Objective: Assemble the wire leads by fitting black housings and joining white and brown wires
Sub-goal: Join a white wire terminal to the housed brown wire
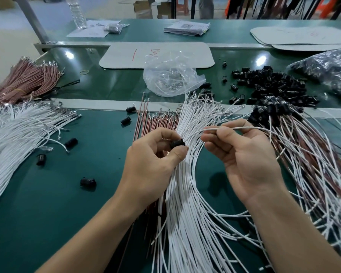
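My left hand [154,154] pinches a small black housing [177,144] between thumb and fingers, above a fan of white wires [185,203] on the green table. My right hand [242,152] pinches one white wire [250,127] near its end; the wire arcs away to the right. The wire's tip and the housing are a short gap apart. Brown wires [158,121] lie under and behind my left hand. To the right lies a heap of assembled leads [303,150] with black housings at their far ends.
Loose black housings [268,79] are piled at the back right, a few more [88,182] scattered at the left. A clear plastic bag [169,75] sits centre back. White wires [18,131] and brown wires [22,81] lie in bundles at the left. Grey mats and papers lie farther back.
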Tool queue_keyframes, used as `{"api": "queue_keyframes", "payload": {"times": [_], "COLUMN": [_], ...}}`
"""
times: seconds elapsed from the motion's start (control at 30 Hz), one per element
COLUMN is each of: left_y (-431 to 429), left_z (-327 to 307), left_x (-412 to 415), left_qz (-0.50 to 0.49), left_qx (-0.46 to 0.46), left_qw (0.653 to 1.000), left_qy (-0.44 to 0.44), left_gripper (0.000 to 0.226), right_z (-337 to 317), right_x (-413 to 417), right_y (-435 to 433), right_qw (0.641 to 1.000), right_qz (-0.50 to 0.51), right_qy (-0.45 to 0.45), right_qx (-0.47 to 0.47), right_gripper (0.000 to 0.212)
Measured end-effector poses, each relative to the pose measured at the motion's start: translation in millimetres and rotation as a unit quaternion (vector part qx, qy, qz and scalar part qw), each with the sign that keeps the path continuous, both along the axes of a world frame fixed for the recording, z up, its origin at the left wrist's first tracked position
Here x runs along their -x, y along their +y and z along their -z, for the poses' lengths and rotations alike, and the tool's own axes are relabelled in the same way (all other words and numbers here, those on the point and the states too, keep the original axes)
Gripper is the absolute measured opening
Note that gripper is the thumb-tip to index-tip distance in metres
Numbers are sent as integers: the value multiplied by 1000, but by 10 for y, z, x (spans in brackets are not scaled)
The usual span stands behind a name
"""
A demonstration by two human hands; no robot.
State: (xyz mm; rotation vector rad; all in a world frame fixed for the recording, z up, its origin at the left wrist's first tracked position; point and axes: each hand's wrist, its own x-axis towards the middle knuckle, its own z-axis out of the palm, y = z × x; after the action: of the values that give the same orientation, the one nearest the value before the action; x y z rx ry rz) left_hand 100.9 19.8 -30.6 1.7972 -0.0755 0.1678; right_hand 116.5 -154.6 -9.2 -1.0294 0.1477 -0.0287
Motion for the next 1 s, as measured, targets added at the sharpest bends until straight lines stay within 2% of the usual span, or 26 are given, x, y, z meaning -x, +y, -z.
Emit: {"api": "queue_keyframes", "payload": {"times": [0.2,0.43,0.6,0.67,0.83,1.0], "left_y": [12,-1,3,5,21,21], "left_z": [43,-6,-43,-54,-52,-35], "left_x": [-12,22,56,67,77,85], "left_qz": [-6,-23,-70,-77,-59,-58], "left_qx": [-26,-30,-79,-93,-118,-122], "left_qw": [1000,999,992,989,984,982], "left_qy": [-12,-22,-69,-85,-121,-133], "left_gripper": [14,7,17,19,21,26], "right_z": [-17,-9,-2,-12,50,55], "right_x": [7,25,32,38,70,78], "right_y": [-3,20,-13,5,107,114], "right_qw": [1000,999,996,992,970,971], "right_qz": [7,-34,-38,-52,-75,-48], "right_qy": [-2,-12,-33,-44,-54,-51], "right_qx": [-10,17,69,102,226,229], "right_gripper": [25,27,29,22,15,19]}}
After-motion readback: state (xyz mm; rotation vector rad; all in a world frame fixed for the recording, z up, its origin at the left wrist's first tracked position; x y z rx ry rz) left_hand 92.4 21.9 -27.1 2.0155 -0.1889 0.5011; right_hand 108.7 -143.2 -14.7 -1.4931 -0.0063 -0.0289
